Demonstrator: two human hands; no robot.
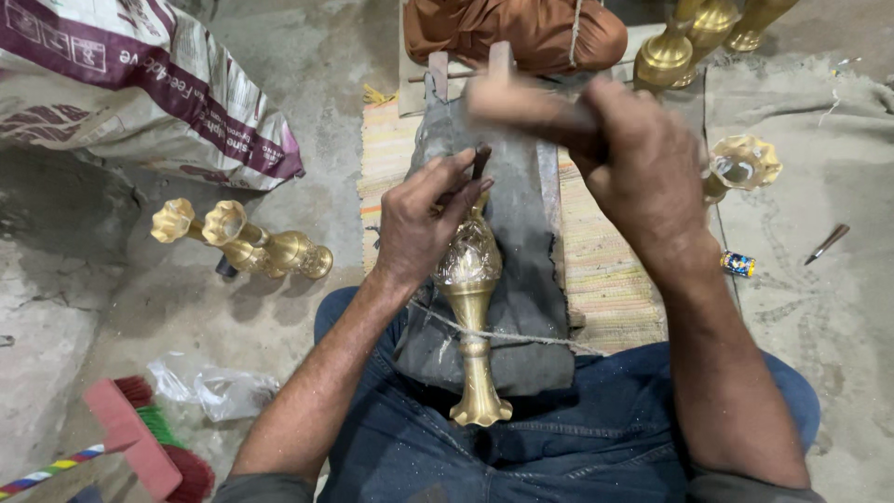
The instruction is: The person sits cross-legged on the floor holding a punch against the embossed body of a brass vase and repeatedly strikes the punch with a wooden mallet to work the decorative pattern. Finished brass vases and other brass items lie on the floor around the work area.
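A brass vase [470, 307] lies lengthwise on a dark padded block [521, 233] across my lap, tied down by a thin cord [521, 337]. My left hand [421, 219] pinches a small dark punch [480, 164] upright against the vase's engraved belly. My right hand [633, 172] is raised above it, gripping a wooden mallet [521, 107] that is blurred with motion.
Two brass vases [244, 240] lie on the concrete floor at left, near a printed sack [130, 84]. More brass vases [694, 37] stand at the top right, and one lies by my right wrist [740, 166]. A brush [140, 438] sits bottom left. Another person's orange-clad legs [512, 28] are ahead.
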